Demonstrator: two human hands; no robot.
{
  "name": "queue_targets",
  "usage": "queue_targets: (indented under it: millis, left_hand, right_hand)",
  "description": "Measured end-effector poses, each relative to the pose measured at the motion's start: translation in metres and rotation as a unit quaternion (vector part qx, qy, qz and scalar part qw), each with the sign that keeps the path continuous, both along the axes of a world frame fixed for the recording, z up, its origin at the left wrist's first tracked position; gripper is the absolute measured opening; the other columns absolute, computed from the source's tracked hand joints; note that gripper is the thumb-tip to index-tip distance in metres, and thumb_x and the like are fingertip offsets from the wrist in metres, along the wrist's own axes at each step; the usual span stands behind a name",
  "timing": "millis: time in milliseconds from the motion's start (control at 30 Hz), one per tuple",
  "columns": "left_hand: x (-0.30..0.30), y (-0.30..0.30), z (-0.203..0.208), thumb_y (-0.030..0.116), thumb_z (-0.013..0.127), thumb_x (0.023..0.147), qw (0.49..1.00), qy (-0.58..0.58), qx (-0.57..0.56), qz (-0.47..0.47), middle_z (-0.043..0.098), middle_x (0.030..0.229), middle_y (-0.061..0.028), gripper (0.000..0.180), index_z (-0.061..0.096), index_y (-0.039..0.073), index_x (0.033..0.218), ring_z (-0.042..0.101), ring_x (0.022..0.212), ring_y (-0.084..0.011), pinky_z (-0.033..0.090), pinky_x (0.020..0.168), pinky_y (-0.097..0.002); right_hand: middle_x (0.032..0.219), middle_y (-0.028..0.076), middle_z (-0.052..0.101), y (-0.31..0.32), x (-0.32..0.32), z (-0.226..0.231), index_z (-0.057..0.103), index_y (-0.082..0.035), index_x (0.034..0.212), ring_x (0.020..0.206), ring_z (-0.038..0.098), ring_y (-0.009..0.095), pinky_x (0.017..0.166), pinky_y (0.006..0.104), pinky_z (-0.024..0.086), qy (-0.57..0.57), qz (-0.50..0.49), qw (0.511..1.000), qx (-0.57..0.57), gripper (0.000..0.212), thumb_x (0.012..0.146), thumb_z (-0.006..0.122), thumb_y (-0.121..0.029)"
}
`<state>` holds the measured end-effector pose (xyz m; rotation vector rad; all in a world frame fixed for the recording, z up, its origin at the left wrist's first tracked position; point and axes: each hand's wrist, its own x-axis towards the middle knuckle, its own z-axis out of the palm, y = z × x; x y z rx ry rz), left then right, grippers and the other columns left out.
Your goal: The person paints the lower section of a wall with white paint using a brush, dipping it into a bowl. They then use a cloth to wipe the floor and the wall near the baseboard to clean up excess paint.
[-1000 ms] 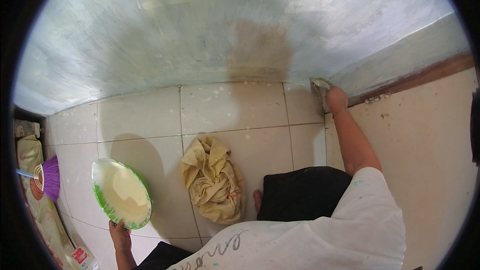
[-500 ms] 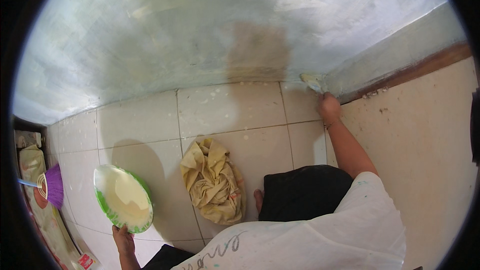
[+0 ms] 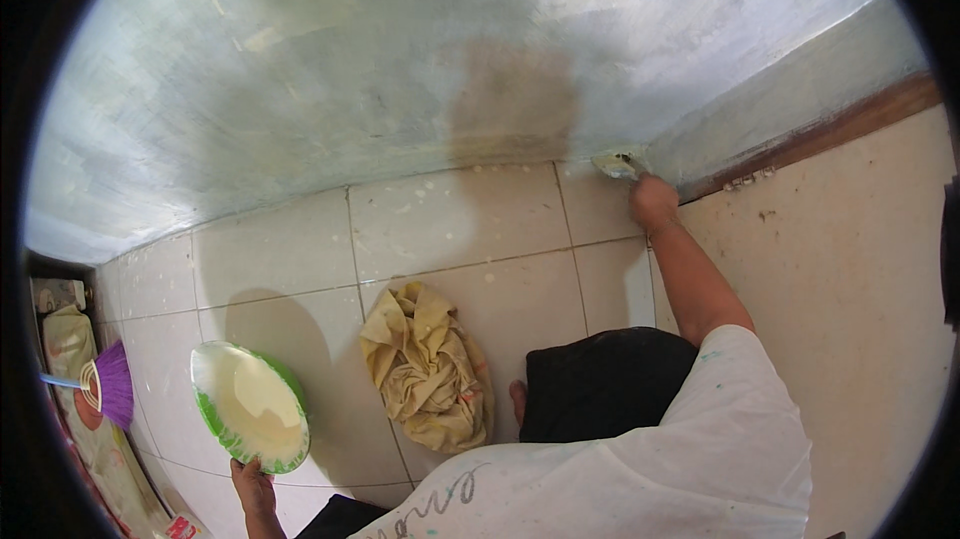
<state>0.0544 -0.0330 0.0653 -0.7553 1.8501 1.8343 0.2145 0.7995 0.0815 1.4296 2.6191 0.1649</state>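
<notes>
My right hand (image 3: 655,202) is closed round the handle of a paintbrush (image 3: 615,166), its pale, paint-covered bristles at the foot of the wall (image 3: 380,69), near the corner. Low on the left, my left hand (image 3: 253,486) grips the near rim of a green bowl (image 3: 297,389). The bowl tilts and holds cream-coloured paint (image 3: 262,404); smears of it coat the rim. A crumpled tan cloth (image 3: 430,364) lies on the tiles between the bowl and my knee.
Paint spots dot the tiled floor (image 3: 450,224). On the right, a pale panel (image 3: 810,289) with a brown wooden edge (image 3: 830,134) meets the wall. At far left are a purple broom (image 3: 115,384) with a blue handle and a long cloth-covered item (image 3: 65,339).
The brush has shifted slightly left along the wall's foot and turned, with my right hand following. The bowl and left hand appear slightly lower in view.
</notes>
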Motion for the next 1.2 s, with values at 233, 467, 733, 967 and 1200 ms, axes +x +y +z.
queue_targets:
  millis: [233,467,733,967,1200]
  left_hand:
    - [0.000,0.008,0.000,-0.004,0.051,0.082,1.000,0.011,0.008,0.012,0.056,0.116,-0.0125,0.035,0.044,0.005,0.115,0.061,0.101,-0.0261,0.056,0.081,-0.0402]
    - [-0.002,-0.003,-0.005,-0.004,0.051,0.082,1.000,0.003,-0.007,0.004,0.056,0.117,-0.0116,0.035,0.044,0.004,0.116,0.061,0.101,-0.0259,0.055,0.080,-0.0385]
    - [0.001,-0.011,-0.007,-0.002,0.049,0.082,0.999,0.017,0.018,-0.023,0.052,0.121,-0.0141,0.041,0.041,0.003,0.122,0.058,0.108,-0.0284,0.053,0.087,-0.0421]
    - [0.001,-0.009,-0.002,-0.004,0.051,0.084,1.000,0.011,0.014,0.001,0.055,0.117,-0.0119,0.034,0.043,0.005,0.115,0.060,0.104,-0.0261,0.054,0.083,-0.0413]
    - [0.000,0.000,-0.003,-0.001,0.052,0.081,1.000,0.010,0.003,-0.007,0.054,0.119,-0.0124,0.039,0.043,0.004,0.120,0.059,0.103,-0.0275,0.053,0.084,-0.0405]
  right_hand:
    - [0.098,0.017,0.069,0.025,-0.012,0.002,0.068,-0.006,0.095,0.093,0.067,0.033,0.081,0.0445,0.053,-0.016,-0.053,0.997,0.049,0.025,0.089,0.051,-0.022]
    - [0.099,0.017,0.069,-0.015,-0.005,0.023,0.069,-0.005,0.094,0.095,0.067,0.034,0.081,0.0444,0.053,0.072,-0.101,0.990,0.068,0.023,0.088,0.051,-0.019]
    - [0.103,0.020,0.068,0.011,-0.012,0.004,0.068,-0.003,0.097,0.097,0.065,0.036,0.082,0.0442,0.053,-0.002,-0.081,0.997,0.000,0.026,0.090,0.050,-0.021]
    - [0.100,0.023,0.067,-0.002,-0.014,0.020,0.068,0.001,0.096,0.093,0.065,0.039,0.078,0.0457,0.053,0.013,-0.058,0.998,0.004,0.033,0.092,0.048,-0.025]
    - [0.100,0.029,0.064,0.031,0.035,0.021,0.063,0.008,0.104,0.097,0.061,0.044,0.083,0.0479,0.049,0.145,-0.112,0.981,-0.059,0.039,0.086,0.056,-0.026]
